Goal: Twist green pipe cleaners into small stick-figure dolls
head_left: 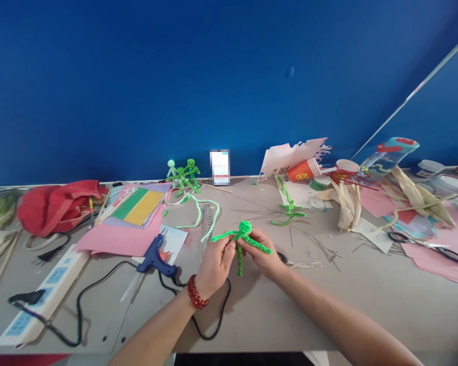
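Both my hands pinch a bright green pipe-cleaner figure [245, 228] above the middle of the table. It has a round coiled head, two arms spread to the sides and a twisted length hanging down. My left hand [218, 258], with a red bead bracelet at the wrist, grips it from the left with thumb and fingers. On the other side my right hand [265, 251] closes around its body; some fingertips are hidden behind the figure. Farther back lie pale green pipe cleaners [197, 213] beside a ruler [207, 218]. More green pipe cleaners [288, 203] rest to the right.
Small green figures [187, 175] stand by the blue wall. At left are a blue glue gun [157, 259], its looping cord, a power strip [46, 297] and a red bag [61, 206]. Scissors [429, 244], corn husks [347, 203], thin wires and a paper cup [304, 169] lie right.
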{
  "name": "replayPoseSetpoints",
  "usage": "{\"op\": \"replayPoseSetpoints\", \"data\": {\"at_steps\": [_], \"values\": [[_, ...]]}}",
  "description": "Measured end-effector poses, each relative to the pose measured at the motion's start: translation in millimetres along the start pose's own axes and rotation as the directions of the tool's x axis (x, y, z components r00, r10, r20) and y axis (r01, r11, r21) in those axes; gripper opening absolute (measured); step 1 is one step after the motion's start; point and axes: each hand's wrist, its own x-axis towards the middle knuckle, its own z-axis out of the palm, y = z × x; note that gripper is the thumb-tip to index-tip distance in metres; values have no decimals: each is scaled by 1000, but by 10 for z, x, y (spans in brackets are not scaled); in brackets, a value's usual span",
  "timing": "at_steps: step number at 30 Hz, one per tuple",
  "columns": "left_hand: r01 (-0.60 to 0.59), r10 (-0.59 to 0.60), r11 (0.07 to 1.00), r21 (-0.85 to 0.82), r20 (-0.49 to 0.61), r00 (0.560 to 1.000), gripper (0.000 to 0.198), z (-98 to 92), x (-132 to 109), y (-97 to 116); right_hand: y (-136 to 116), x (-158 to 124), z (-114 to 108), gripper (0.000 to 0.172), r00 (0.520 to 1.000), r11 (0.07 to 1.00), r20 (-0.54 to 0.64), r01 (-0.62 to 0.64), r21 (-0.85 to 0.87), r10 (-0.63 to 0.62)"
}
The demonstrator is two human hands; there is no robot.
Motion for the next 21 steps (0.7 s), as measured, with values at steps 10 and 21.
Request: {"op": "replayPoseSetpoints", "data": {"at_steps": [10, 21], "values": [[164, -187, 931, -327, -39, 982, 29, 80, -33, -91, -36, -13, 36, 22, 1000, 1000, 5, 22, 13, -22], [-20, 19, 1000, -7, -128, 992, 16, 15, -26, 9, -21, 13, -31, 19, 999, 999, -42, 34, 24, -33]]}}
